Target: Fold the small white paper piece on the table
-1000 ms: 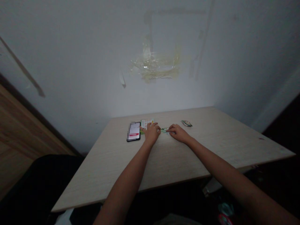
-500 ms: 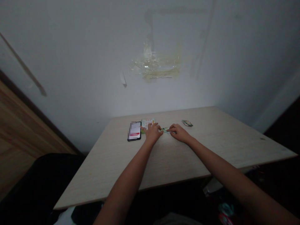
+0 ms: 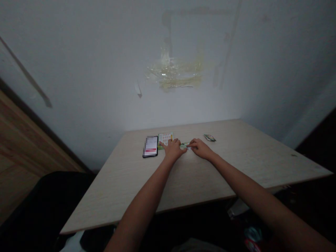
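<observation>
Both of my hands rest far out on a pale wooden table (image 3: 199, 178). My left hand (image 3: 173, 149) and my right hand (image 3: 200, 147) meet over a small green and white packet (image 3: 184, 145). Their fingertips are pinched on its two ends. It lies on or just above the tabletop; I cannot tell which. Just behind my left hand lies a green and white printed card (image 3: 165, 138). A black phone (image 3: 150, 146) with a lit screen lies left of the card.
A small crumpled green wrapper (image 3: 209, 138) lies on the table to the right of my right hand. A white wall with old tape marks (image 3: 174, 75) stands right behind the table. A wooden panel (image 3: 18, 140) is at the left.
My left hand has slid a little to the right, closer to my right hand over the small packet. The camera view has barely shifted.
</observation>
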A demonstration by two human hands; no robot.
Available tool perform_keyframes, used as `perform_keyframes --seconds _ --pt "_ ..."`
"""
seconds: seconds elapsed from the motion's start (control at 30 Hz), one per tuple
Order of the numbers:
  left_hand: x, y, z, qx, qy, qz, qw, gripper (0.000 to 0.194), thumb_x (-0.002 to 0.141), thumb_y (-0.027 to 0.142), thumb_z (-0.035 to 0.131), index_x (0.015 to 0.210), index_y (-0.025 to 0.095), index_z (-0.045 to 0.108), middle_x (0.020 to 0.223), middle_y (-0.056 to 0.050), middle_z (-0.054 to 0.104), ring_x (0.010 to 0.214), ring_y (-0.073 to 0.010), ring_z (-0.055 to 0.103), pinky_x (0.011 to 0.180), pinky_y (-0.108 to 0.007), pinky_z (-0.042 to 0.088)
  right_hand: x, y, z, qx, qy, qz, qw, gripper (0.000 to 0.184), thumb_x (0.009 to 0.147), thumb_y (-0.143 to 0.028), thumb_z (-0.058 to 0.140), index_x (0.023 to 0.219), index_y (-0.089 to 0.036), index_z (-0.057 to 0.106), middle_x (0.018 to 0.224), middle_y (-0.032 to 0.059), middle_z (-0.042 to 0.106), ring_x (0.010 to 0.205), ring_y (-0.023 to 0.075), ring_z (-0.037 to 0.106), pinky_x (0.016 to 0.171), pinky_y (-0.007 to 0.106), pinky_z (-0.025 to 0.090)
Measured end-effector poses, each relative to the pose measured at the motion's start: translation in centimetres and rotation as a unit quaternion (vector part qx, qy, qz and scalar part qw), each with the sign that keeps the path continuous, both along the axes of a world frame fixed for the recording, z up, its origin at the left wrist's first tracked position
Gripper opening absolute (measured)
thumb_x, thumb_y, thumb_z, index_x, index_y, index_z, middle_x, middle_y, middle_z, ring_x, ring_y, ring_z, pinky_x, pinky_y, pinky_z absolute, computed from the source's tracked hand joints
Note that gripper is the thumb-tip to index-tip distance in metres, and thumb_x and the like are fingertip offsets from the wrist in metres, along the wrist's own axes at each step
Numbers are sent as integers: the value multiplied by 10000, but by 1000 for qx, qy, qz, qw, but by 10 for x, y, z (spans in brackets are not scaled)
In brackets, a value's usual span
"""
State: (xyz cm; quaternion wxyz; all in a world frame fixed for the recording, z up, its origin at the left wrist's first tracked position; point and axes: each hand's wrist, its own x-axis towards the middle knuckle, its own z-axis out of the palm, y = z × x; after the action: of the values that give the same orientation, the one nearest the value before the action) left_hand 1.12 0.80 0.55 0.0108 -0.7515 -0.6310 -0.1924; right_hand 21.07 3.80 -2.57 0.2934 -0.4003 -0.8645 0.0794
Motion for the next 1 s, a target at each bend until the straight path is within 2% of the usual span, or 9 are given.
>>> perform_keyframes --seconds 0.43,0.73,1.0 --pt "5 -2 -2 -21 22 3 1000 595 777 720 581 1149 260 636 1376 -105 590 1343 -396 388 1091 -795 -3 0 2 -2 -4 11 0 1000 334 877 -92 570 1101 -248 764 1055 77 681 1012 215 582 962 380 454" --pt "2 -8 -7 23 26 -22 999 496 851 656 563 1153 273 658 1373 -83 600 1352 -371 381 1106 -781 -63 4 2 0 -27 41 -3 999 310 848 -136 641 1136 -191 741 1097 95 687 1050 229 595 995 396 451" --pt "0 -6 -10 30 7 -45 999 400 884 577 579 1180 329 683 1368 -46 612 1351 -353 397 1109 -775 -82 8 4 -2 -47 88 -17 995 257 832 -121 634 1046 -180 764 1123 96 660 1037 207 627 990 366 470"
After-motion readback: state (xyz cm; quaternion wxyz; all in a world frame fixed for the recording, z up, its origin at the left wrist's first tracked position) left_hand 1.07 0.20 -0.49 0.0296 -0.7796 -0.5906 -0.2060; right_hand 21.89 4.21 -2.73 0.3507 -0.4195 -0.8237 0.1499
